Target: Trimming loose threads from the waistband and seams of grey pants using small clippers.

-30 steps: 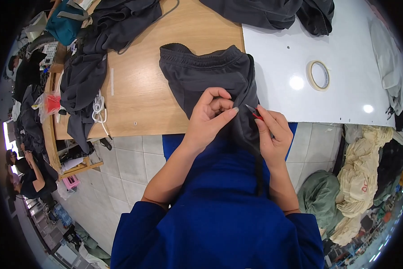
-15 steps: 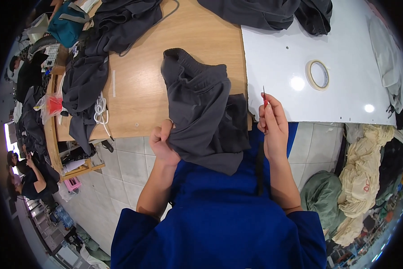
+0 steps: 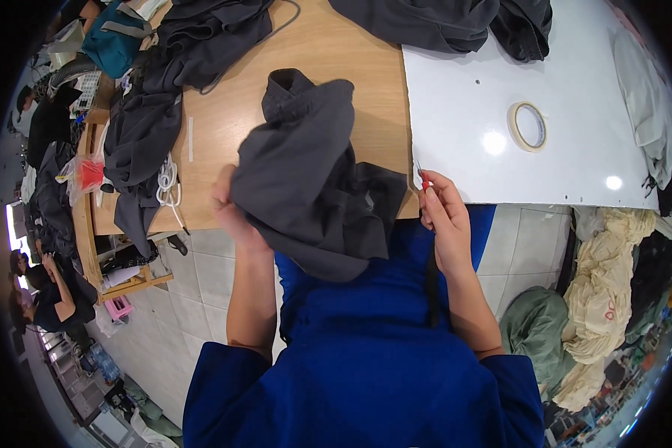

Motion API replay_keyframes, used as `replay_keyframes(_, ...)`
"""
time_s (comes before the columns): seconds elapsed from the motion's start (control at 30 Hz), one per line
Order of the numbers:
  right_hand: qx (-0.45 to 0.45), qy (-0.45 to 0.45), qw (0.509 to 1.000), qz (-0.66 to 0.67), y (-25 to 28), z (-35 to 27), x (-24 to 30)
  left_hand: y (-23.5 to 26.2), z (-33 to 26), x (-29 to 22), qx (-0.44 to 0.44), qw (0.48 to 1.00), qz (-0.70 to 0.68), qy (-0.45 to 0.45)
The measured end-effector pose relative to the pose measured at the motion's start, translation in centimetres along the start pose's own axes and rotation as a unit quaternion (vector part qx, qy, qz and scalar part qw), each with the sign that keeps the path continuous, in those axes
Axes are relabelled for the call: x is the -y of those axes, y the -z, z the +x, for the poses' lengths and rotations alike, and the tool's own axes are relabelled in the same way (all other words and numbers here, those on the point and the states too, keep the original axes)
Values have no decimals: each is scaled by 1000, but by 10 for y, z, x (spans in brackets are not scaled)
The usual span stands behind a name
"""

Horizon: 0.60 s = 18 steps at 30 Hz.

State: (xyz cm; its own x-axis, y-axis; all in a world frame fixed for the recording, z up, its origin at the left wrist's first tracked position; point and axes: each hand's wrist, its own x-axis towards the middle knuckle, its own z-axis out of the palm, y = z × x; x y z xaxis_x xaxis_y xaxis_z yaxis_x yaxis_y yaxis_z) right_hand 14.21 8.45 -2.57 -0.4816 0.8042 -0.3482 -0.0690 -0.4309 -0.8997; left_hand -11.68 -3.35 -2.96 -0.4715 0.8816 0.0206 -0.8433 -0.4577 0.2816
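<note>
L hand [image 3: 231, 213] grips bunched dark grey garment [image 3: 306, 172] at left edge, lifts it over near edge of wooden table [image 3: 224, 134]; lower part hangs toward lap. R hand [image 3: 444, 216] closed around small red-handled tool [image 3: 423, 179], thin metal tip up, just beside garment, near white board [image 3: 500, 75]. Risks: tip could snag or cut fabric if R hand swings in; garment could slip, grip only at one edge. Hidden: L fingers under cloth, tool type unclear, garment kind unclear. Tape roll [image 3: 528, 125] well apart.
</note>
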Motion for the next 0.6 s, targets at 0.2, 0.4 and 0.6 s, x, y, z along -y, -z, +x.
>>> replay_keyframes(0.2, 37, -20, 999, 4, -5, 1, -3, -16, 31, -6, -135, 988, 42, -60)
replay_keyframes(0.4, 43, -23, 998, -33, -11, 3, -13, -42, 56, 24, -2, 912, 408, 39)
replay_keyframes(0.6, -20, 8, 999, -32, -3, 5, -8, -36, 43, 23, -48, 888, 457, -20)
